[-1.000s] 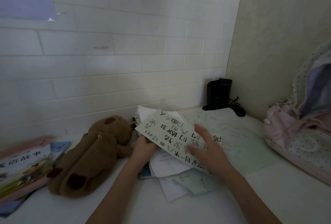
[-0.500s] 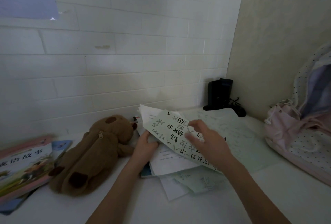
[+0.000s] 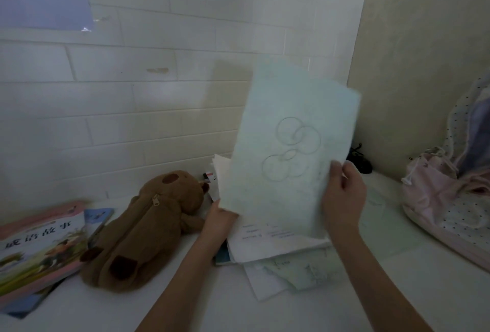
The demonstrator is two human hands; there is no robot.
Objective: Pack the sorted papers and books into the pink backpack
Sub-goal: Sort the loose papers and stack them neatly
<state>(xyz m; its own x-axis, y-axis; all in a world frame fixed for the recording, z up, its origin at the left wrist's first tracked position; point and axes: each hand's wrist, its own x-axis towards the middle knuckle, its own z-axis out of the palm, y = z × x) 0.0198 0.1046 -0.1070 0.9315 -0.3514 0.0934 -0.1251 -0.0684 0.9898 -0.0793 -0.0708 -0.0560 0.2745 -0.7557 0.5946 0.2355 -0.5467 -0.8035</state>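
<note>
My right hand (image 3: 343, 199) grips the right edge of a pale green sheet (image 3: 289, 146) with pencil circles and holds it upright above the desk. At the sheet's lower left corner my left hand (image 3: 218, 219) touches it, the fingers partly hidden behind the paper. Below lies a loose pile of papers (image 3: 278, 249), white and green, spread on the white desk. The pink backpack (image 3: 445, 199) with dotted fabric lies open at the far right. Several picture books (image 3: 39, 249) are stacked at the left edge.
A brown plush dog pencil case (image 3: 143, 228) lies between the books and the papers. A black device with a cable (image 3: 359, 160) stands in the back corner, mostly hidden by the sheet. A tiled wall runs behind and a beige wall stands at the right.
The sheet that lay tilted over the pile with printed characters facing me has been lifted upright and turned; its back with drawn circles now faces me. My right hand rose with it.
</note>
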